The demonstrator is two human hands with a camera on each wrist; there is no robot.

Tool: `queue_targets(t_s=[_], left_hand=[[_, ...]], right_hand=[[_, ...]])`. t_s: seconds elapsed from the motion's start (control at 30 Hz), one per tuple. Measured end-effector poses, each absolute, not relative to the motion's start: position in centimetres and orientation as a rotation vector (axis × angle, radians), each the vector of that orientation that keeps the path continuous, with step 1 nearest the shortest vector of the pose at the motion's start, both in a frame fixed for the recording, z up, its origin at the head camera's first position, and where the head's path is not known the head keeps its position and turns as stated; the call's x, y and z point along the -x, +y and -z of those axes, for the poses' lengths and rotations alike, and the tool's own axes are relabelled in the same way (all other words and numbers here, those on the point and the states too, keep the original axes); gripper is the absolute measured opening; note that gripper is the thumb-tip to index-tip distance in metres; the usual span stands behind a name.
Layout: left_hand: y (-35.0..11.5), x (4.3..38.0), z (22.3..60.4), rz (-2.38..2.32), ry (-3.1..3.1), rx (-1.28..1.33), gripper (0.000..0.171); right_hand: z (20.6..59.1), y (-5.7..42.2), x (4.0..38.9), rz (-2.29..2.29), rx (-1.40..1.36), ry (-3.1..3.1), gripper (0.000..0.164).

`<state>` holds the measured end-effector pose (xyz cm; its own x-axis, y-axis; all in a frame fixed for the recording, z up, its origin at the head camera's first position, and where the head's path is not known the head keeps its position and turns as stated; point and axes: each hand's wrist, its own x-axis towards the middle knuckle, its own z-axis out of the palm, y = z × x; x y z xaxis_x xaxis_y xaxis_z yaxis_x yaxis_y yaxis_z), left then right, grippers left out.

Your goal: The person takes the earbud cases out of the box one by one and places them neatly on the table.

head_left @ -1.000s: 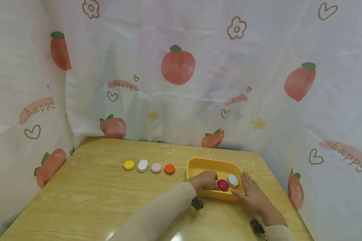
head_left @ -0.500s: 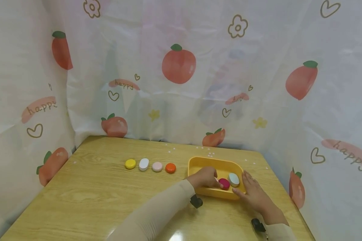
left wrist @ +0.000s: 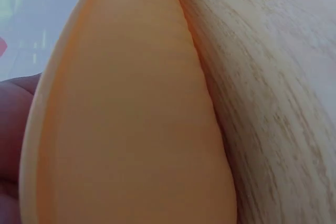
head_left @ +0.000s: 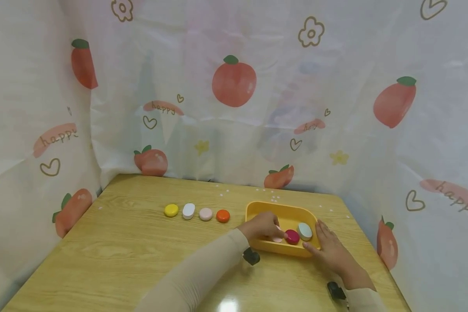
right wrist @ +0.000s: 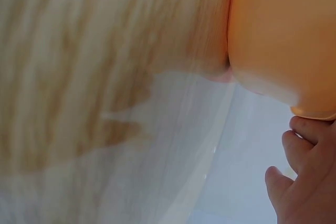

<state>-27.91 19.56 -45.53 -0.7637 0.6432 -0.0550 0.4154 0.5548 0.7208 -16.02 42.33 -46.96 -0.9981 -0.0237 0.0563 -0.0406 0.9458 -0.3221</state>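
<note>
In the head view, my left hand [head_left: 262, 226] reaches over the near side of a yellow-orange plastic tray [head_left: 288, 209]. Its thumb and fingers pinch a pale pink smooth piece [head_left: 277, 238], partly hidden under them. Beside that piece inside the tray lie a glossy dark pink rounded piece [head_left: 292, 237] and a pale mint oval one [head_left: 305, 231]. My right hand [head_left: 333, 249] rests against the tray's right end, fingers straight along the outside and thumb at the near rim. The left wrist view is filled mostly by the tray wall [left wrist: 131, 98].
Left of the tray, a row of smooth pieces lies on the wooden table [head_left: 113, 255]: yellow [head_left: 171, 210], white oval [head_left: 188, 211], light pink [head_left: 205, 214] and orange-red [head_left: 223, 216]. Small white specks dot the back. A fruit-print curtain [head_left: 203, 56] encloses the table.
The pale pink piece shows more beneath my left fingers, which have shifted slightly within the tray. My right hand keeps its place on the tray. The whole view drifts slightly.
</note>
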Motion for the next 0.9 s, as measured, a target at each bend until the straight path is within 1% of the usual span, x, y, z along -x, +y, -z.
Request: queue_targets(t_s=[0.27,0.57,0.9], left_hand=[[18.9,27.9,44.4,-1.065,2.47,-0.794,0.031],[17.7,28.6,43.4,-1.198,2.413,-0.808,0.036],[16.9,29.2,42.8,-1.214,2.431,-0.777,0.035]], right_hand=[[47.0,42.3,16.1,-0.498,-0.043,-3.051,0.095],[47.0,42.3,16.1,-0.5,-0.072,-3.035,0.095],[46.9,42.3,16.0,-0.502,-0.087,-3.023,0.094]])
